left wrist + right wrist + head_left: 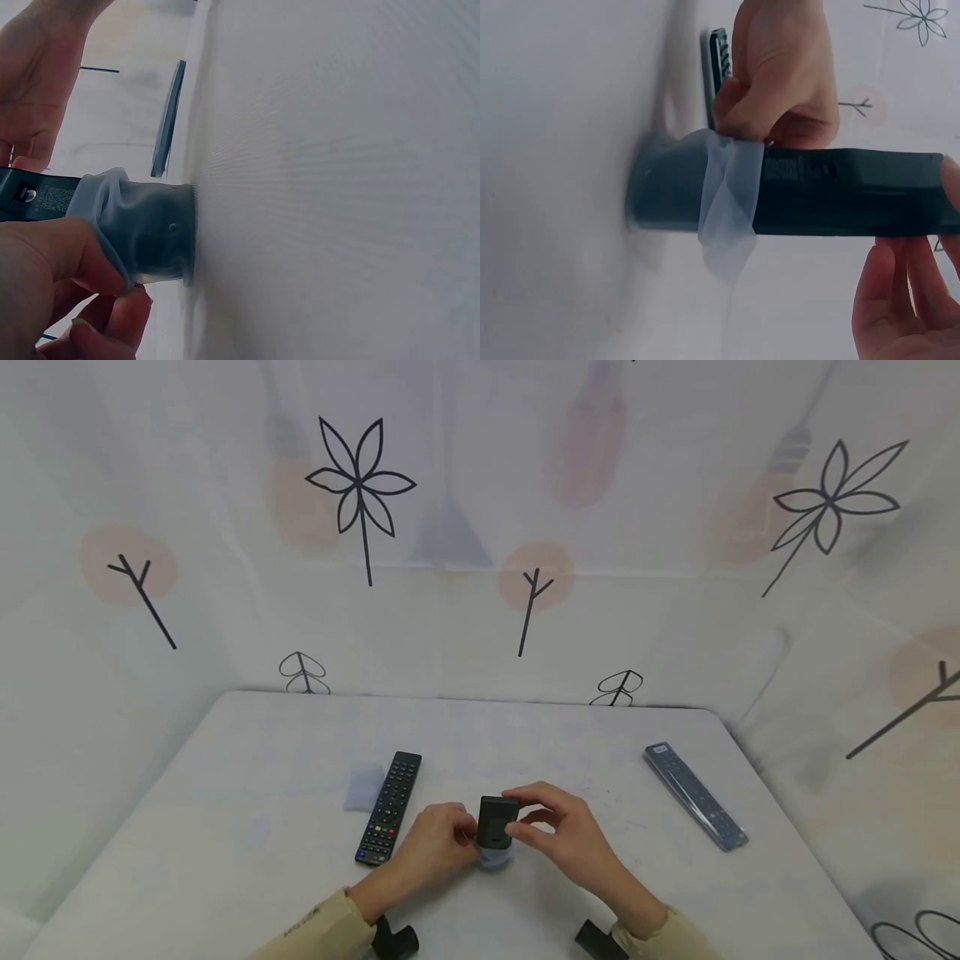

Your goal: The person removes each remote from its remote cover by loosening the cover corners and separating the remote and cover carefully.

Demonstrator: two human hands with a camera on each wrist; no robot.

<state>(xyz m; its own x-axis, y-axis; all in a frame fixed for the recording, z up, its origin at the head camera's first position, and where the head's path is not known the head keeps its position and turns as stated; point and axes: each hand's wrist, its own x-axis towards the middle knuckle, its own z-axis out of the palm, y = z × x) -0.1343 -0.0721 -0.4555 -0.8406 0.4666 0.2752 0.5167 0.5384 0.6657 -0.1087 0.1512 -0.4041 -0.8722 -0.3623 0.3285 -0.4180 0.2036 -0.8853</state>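
A black remote control [493, 818] stands on end on the table, its lower part inside a translucent plastic sleeve [154, 225]. The sleeve's upper edge [731, 187] is bunched and folded around the remote. My left hand [438, 839] pinches that edge between thumb and fingers. With fingers and thumb on either side, my right hand [566, 835] holds the remote's upper end; part of this hand is cut off in the right wrist view. Left of my left hand lies another black remote [387, 808] with many buttons, face up.
A flat translucent sleeve [363, 787] lies beside the second remote, partly under or against it. At the right of the white table [285, 743] is a remote in a clear cover [695, 796]. A patterned cloth [450, 627] hangs behind the table.
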